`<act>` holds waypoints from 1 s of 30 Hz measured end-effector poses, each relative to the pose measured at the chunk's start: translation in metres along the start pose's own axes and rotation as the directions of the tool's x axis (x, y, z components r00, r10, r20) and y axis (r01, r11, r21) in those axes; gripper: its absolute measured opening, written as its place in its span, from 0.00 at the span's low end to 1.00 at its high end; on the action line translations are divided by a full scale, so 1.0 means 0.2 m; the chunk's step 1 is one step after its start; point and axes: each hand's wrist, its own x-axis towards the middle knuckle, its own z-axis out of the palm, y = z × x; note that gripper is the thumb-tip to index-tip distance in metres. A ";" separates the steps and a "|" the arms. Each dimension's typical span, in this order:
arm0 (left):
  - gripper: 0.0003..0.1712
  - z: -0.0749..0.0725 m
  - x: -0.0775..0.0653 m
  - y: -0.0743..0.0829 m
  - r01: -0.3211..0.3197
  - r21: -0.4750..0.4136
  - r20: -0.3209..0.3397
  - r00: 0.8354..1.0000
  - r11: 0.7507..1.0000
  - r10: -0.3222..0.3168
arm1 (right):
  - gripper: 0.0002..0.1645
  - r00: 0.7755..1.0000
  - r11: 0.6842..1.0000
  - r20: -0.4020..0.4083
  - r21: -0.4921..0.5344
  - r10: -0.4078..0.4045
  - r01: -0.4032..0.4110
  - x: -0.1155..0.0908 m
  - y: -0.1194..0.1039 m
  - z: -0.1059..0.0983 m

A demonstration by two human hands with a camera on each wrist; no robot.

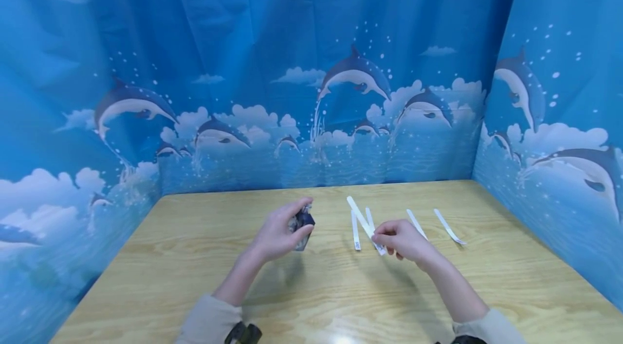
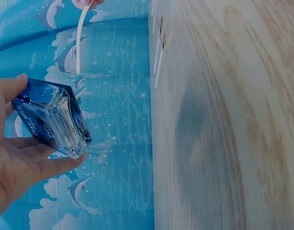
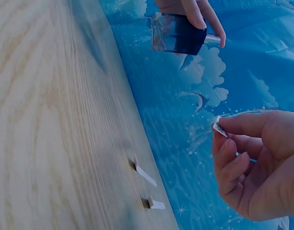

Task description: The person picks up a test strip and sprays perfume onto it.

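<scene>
A blue glass perfume bottle (image 1: 303, 220) is in my left hand (image 1: 278, 234), raised above the table. Its thick clear base (image 2: 65, 127) faces the left wrist camera. In the right wrist view a fingertip lies at its silvery spray nozzle (image 3: 213, 39). To the bottle's right, my right hand (image 1: 406, 241) pinches a white paper test strip (image 1: 359, 215) by its near end between thumb and fingers. From there the strip slants up and left toward the bottle side. Small dark print marks its pinched end (image 3: 219, 127). A gap separates bottle and strip.
Two more white strips, one on the left (image 1: 356, 230) and one beside it (image 1: 369, 217), lie on the wooden table (image 1: 204, 257) beneath the held strip. Farther right lie another strip (image 1: 416, 224) and one with a bent end (image 1: 448, 226). A blue dolphin-print curtain (image 1: 272, 79) borders the table.
</scene>
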 end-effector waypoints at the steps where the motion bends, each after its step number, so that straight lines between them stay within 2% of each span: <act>1: 0.30 0.00 0.00 0.00 -0.005 0.008 -0.002 1.000 1.000 0.005 | 0.09 1.000 1.000 0.005 -0.009 -0.008 0.008 -0.01 0.00 0.00; 11: 0.30 0.02 0.01 0.01 -0.053 0.022 -0.005 0.999 0.998 0.053 | 0.09 0.997 0.999 0.075 -0.013 -0.030 0.031 -0.05 -0.04 0.03; 19: 0.31 0.03 0.01 0.02 -0.022 0.033 -0.007 1.000 0.999 0.023 | 0.10 0.988 0.998 0.141 0.014 -0.058 0.057 -0.05 -0.08 0.05; 23: 0.31 0.03 0.01 0.03 -0.026 0.050 -0.012 1.000 0.998 0.027 | 0.10 0.986 0.997 0.151 0.015 -0.073 0.071 -0.05 -0.09 0.07; 30: 0.30 0.03 0.02 0.05 -0.084 0.118 0.044 0.996 0.989 0.080 | 0.09 0.988 0.997 0.137 -0.019 -0.070 0.073 -0.04 -0.10 0.09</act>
